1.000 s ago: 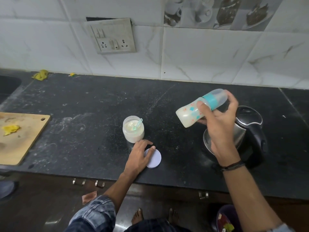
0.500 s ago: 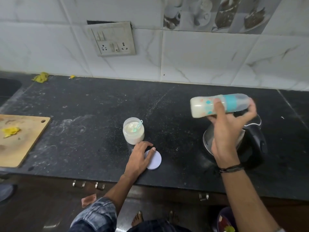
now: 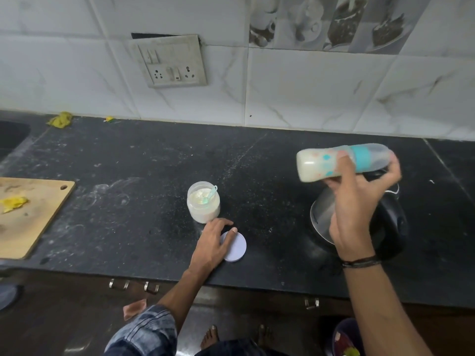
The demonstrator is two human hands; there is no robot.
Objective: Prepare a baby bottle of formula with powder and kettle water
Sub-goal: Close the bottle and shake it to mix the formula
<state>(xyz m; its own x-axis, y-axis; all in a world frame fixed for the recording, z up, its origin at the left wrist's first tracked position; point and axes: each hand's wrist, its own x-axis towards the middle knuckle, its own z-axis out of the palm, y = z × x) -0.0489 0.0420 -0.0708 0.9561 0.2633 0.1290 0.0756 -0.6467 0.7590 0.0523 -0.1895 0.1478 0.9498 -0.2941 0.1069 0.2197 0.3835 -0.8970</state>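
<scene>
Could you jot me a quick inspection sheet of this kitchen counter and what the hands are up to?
Surface: dark counter, dusted with white powder.
Job's things: capped baby bottle held sideways, milky inside; open powder jar with scoop; jar lid lying flat; kettle.
Clutter: cutting board with yellow scraps.
Grips: right hand holds the bottle; left hand rests on the lid.
Cables: nothing seen.
Surroundings: tiled wall, socket panel.
</scene>
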